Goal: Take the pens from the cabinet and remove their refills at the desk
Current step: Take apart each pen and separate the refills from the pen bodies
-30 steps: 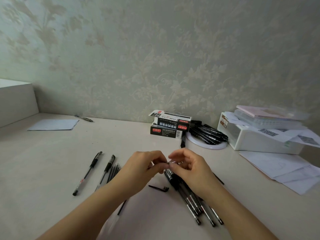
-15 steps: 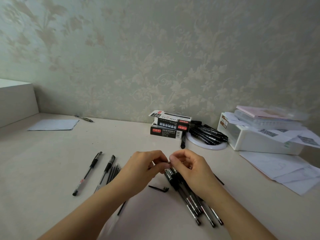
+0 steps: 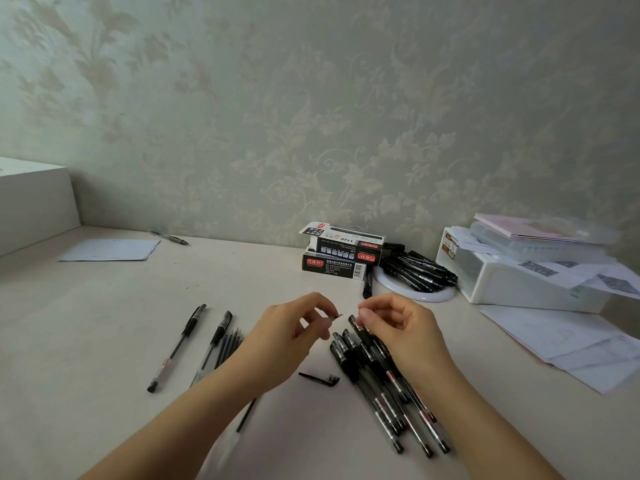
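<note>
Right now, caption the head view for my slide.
Left hand pinches a small pen tip; right hand holds the pen over the pile.

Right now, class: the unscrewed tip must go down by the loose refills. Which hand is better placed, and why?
Left. The left hand already pinches the small tip, and the refills lie on its side. The right hand holds the pen barrel over the pen pile.

Just one view here, a wide-angle head cam looking forward and slightly down over the counter (image 3: 104, 323). It sits close above both forearms, facing the wallpapered wall (image 3: 311, 116), which fills the top half. Edges bend a bit from the lens.
</note>
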The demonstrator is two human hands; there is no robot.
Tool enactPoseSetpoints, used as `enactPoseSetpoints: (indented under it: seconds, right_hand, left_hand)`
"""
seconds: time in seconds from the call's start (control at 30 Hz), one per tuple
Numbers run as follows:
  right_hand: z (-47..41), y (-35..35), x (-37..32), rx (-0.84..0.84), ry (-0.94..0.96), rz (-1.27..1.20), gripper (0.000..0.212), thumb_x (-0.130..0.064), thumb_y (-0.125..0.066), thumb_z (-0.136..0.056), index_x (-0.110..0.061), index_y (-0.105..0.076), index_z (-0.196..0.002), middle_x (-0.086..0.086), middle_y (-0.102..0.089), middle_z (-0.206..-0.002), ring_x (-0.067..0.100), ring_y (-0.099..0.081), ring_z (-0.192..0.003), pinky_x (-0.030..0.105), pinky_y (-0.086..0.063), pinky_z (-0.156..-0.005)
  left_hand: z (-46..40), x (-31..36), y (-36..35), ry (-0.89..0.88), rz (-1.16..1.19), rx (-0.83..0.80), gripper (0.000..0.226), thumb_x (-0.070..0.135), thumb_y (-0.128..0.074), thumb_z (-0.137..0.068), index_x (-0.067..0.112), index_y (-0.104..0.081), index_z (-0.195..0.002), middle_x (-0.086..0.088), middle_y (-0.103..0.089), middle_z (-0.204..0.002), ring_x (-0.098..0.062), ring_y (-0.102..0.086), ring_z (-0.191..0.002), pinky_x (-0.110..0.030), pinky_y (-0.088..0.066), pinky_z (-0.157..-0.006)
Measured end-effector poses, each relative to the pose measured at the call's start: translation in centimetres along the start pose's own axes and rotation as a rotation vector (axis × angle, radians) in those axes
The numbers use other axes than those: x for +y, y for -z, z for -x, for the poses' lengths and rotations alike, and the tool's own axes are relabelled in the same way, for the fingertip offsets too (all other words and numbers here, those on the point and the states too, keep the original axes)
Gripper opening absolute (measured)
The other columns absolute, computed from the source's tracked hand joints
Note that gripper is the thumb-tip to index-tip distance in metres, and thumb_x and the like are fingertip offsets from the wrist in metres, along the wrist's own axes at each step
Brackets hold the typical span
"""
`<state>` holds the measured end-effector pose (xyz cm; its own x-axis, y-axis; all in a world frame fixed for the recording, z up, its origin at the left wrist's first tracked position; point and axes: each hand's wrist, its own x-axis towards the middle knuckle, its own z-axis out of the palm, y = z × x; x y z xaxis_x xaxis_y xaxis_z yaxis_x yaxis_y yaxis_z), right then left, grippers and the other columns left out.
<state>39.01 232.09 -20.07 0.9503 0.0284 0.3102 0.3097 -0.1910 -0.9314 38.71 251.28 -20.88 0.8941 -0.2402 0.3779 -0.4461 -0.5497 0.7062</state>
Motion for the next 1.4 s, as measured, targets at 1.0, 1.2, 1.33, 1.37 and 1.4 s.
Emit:
enactPoseSetpoints:
  seconds: [1.0,1.2,1.33,1.37,1.4]
  right_hand:
    - [0.2,-0.9,1.3,-0.074,0.022,0.186,0.005,-0.023,-0.075,-0.084,-0.028,-0.074,-0.082,-0.013,-0.074,-0.081,0.002,-0.069,-0.078,0.015,-0.053,-0.072]
    - [0.3,-1.0,1.2,-0.120,-0.006,0.165,0.007,-0.023,-0.077,-0.083,-0.029,-0.073,-0.081,-0.009,-0.074,-0.079,0.004,-0.069,-0.076,0.016,-0.054,-0.070]
    - [0.1,-0.7,0.9,-0.090,-0.039,0.085,0.007,-0.017,-0.076,-0.083,-0.021,-0.072,-0.080,-0.001,-0.074,-0.076,0.007,-0.069,-0.070,0.015,-0.053,-0.067]
    - [0.0,-0.5,0.9,-0.071,-0.050,0.062,0.005,-0.017,-0.075,-0.085,-0.020,-0.072,-0.082,0.000,-0.074,-0.076,0.007,-0.068,-0.068,0.014,-0.052,-0.066]
    - [-0.1,-0.3,0.8,-0.046,-0.069,0.038,0.003,-0.017,-0.073,-0.086,-0.018,-0.071,-0.084,0.000,-0.074,-0.075,0.006,-0.067,-0.066,0.014,-0.051,-0.065]
  left_hand:
    - [0.2,-0.7,-0.8,0.142,0.129,-0.031,0.023,0.022,-0.063,-0.089,0.045,-0.063,-0.087,0.019,-0.064,-0.086,-0.003,-0.063,-0.056,-0.012,-0.043,-0.047]
    - [0.0,-0.5,-1.0,0.061,0.112,-0.047,0.023,0.024,-0.067,-0.086,0.047,-0.063,-0.090,0.020,-0.065,-0.089,-0.006,-0.061,-0.059,-0.016,-0.048,-0.054]
    - [0.0,-0.5,-1.0,0.054,0.103,-0.030,0.023,0.025,-0.067,-0.086,0.047,-0.063,-0.088,0.019,-0.065,-0.088,-0.003,-0.061,-0.058,-0.021,-0.050,-0.058]
    - [0.0,-0.4,-1.0,0.059,0.102,-0.025,0.023,0.025,-0.067,-0.087,0.047,-0.063,-0.088,0.019,-0.065,-0.087,-0.002,-0.061,-0.058,-0.021,-0.050,-0.059]
    - [0.0,-0.4,-0.9,0.068,0.100,-0.020,0.022,0.025,-0.067,-0.087,0.047,-0.063,-0.088,0.020,-0.064,-0.087,-0.002,-0.061,-0.058,-0.022,-0.050,-0.060]
